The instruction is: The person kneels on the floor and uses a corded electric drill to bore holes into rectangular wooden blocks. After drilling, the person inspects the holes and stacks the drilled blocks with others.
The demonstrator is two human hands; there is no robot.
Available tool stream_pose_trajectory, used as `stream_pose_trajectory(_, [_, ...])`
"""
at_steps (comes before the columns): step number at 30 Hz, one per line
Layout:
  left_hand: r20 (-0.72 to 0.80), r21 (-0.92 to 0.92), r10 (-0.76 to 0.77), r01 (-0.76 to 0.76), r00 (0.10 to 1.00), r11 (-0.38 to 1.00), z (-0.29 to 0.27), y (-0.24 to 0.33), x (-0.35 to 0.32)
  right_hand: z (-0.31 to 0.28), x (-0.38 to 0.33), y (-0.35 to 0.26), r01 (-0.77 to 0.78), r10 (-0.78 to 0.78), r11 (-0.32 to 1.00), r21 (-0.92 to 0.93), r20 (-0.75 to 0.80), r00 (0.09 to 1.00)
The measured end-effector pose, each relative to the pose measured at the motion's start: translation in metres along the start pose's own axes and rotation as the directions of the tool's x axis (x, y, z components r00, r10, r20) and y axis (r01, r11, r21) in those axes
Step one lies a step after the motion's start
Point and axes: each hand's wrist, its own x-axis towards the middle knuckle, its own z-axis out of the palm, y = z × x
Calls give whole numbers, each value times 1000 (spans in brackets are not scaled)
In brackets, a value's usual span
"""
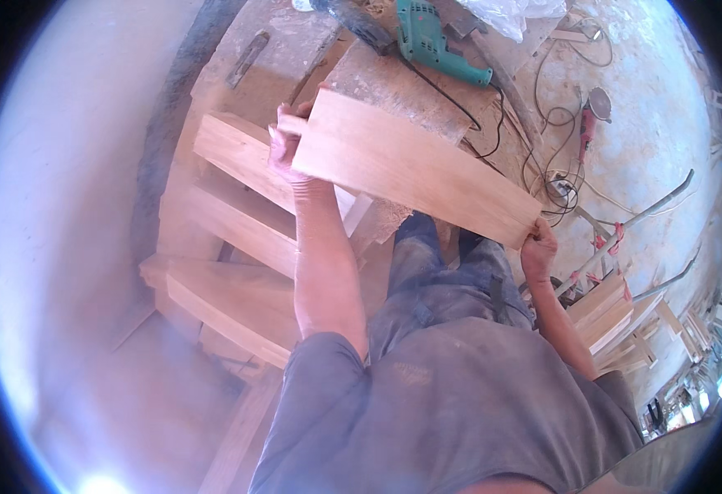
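Note:
A wide, pale wooden board (pixel 414 165) is held up in front of my body, slanting down from upper left to lower right. My left hand (pixel 288 148) is closed on its left end, where a short narrow tenon sticks out. The lower right corner of the board sits in the grip of my right hand (pixel 539 249), fingers curled around the edge. Below and left of my left hand lie more wooden pieces, among them a thick plank (pixel 245 160) and a broad board (pixel 229 305). The board hides part of the bench behind it.
A green power drill (pixel 433 45) lies on the dusty workbench (pixel 377 78), its black cord trailing down. On the floor to the right are an angle grinder (pixel 589 123) and tangled cables. A cart with metal handles (pixel 661 202) carries stacked wood (pixel 604 313).

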Motion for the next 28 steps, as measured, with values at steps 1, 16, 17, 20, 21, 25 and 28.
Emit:
stream_pose_trajectory(1, [40, -95, 27, -24, 999, 995, 8, -10, -4, -5, 1, -10, 5, -4, 1000, 7, -19, 1000])
stream_pose_trajectory(16, [-164, 211, 89, -53, 982, 976, 21, -20, -37, -76, 5, -94, 402, -413, 909, -110, -95, 906])
stream_pose_trajectory(17, [-157, 303, 152, -99, 976, 948, 25, -22, -35, -75, 7, -94, 450, -455, 891, -65, -109, 884])
stream_pose_trajectory(20, [-87, 442, 310, -242, 947, 864, 30, -17, -56, -82, 13, -104, 545, -543, 838, -21, -127, 830])
stream_pose_trajectory(21, [-56, 148, 126, -116, 990, 982, 21, -4, -61, -81, 15, -108, 568, -564, 823, -13, -133, 815])
stream_pose_trajectory(25, [-319, 140, 63, -18, 946, 990, 24, 3, -41, -89, 3, -118, 262, -263, 964, 51, 26, 964])
stream_pose_trajectory(28, [-450, 512, 224, 44, 865, 858, 35, -3, -24, -100, 20, -145, -195, 187, 981, -7, 327, 927])
